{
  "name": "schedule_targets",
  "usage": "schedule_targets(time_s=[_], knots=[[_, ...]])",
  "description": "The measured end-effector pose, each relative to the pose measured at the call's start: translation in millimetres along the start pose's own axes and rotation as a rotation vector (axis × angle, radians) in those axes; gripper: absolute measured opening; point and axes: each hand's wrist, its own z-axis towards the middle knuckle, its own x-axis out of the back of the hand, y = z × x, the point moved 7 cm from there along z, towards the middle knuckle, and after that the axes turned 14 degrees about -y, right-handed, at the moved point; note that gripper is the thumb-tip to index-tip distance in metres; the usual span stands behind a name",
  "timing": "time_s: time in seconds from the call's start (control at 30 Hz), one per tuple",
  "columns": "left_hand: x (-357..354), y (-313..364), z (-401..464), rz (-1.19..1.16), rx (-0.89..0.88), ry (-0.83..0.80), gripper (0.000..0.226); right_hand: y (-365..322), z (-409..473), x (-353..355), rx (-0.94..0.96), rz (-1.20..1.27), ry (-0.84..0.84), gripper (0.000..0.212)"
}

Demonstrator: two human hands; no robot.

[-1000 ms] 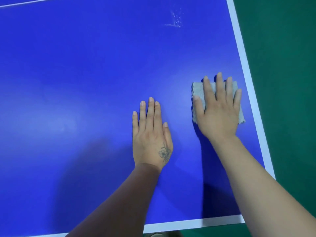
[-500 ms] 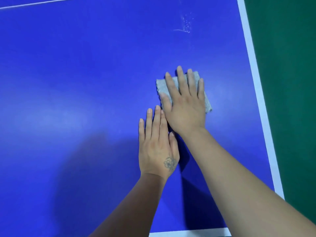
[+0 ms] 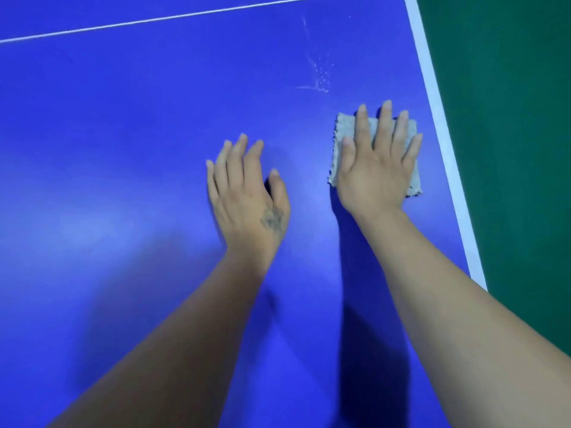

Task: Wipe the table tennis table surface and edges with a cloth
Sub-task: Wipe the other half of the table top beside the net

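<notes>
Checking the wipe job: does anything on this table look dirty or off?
Yes. A patch of whitish specks and thin streaks marks the blue table tennis table, just beyond the grey cloth under the flat right hand. It looks unwiped.

Sports hall: blue table tennis table (image 3: 123,149), white edge lines, green floor (image 3: 509,118).

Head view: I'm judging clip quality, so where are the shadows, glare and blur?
Head view: dark shadows fall beside both forearms; soft glare whitens the table at left; the left hand looks motion-blurred, the right hand on the cloth sharper.
</notes>
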Motion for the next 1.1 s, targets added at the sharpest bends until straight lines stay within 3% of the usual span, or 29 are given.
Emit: schedule_targets(time_s=[0.17, 0.4, 0.63, 0.9, 1.0, 1.1], knots=[[-10, -18, 84, 0.159, 0.111, -0.074, 0.064, -53, 17, -3, 0.101, -0.040, 0.003, 0.065], [-18, -23, 92, 0.216, 0.147, -0.101, 0.069, -48, -40, -17, 0.302, -0.068, -0.085, 0.065], [-18, -22, 96, 0.208, 0.164, -0.097, 0.067, -9, -14, -6, 0.131, -0.040, -0.073, 0.067], [-19, -22, 99, 0.236, 0.160, -0.096, 0.065, -38, 82, 15, -0.040, 0.085, 0.011, 0.068], [-20, -23, 101, 0.254, 0.168, -0.118, 0.065, -67, 108, 18, -0.030, 0.099, -0.004, 0.066], [-21, -25, 102, 0.249, 0.173, -0.135, 0.064, -105, 115, 14, 0.096, 0.049, -0.039, 0.064]])
